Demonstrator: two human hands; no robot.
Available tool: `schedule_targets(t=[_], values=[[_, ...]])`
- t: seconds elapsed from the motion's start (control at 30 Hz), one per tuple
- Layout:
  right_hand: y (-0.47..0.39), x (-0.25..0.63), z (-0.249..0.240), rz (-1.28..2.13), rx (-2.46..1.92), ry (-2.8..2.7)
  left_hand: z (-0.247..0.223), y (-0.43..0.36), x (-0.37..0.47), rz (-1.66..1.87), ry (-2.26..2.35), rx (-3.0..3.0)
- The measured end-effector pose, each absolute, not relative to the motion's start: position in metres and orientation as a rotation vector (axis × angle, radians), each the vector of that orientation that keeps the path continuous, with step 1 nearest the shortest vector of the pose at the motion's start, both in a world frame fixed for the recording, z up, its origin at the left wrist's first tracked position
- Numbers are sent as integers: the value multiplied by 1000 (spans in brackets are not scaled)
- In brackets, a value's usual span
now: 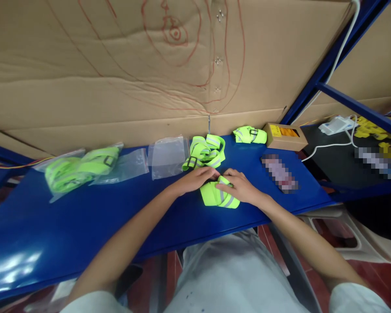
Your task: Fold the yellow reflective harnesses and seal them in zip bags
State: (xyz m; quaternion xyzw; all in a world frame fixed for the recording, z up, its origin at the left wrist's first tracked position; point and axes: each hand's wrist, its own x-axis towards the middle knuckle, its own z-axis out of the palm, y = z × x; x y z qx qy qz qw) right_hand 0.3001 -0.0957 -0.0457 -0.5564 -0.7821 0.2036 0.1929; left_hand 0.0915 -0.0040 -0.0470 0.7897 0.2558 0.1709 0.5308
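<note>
A folded neon-yellow strap with grey reflective stripes [211,194] lies on the blue table near its front edge. My right hand [239,186] is closed on it from the right, thumb across the top. At its upper left is my left hand [198,177], its fingers pressed together by the strap's far edge; what they hold, if anything, is hidden. Just beyond my hands sits a loose, looped neon strap [202,150] with a black buckle. A bundled strap [247,134] rests farther back on the right.
Clear plastic bags [167,157] lie left of the looped strap. Farther left, a bag holds neon straps [81,169]. A small cardboard box [288,142] and a blurred-out object [279,173] are at the right. Cardboard [117,100] stands behind the blue table [143,217].
</note>
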Motion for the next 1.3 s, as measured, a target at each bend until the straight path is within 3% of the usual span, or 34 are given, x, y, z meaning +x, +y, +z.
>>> schedule_targets(t=[0.27,0.5,0.67,1.03,1.3], values=[[-91,298,-44,558,-1531,-2316,-36,-84,53,370,1102,2042],[-106,293,-55,402,-1461,-2439,-60,-128,68,807,1234,1635],[-109,299,-60,366,-1297,-2474,-66,-146,75,824,1300,1686],[-115,292,-73,663,-1223,-2065,-51,-136,85,859,829,1838],[-114,280,-67,737,-1341,-1866,-43,-132,85,737,861,1926]])
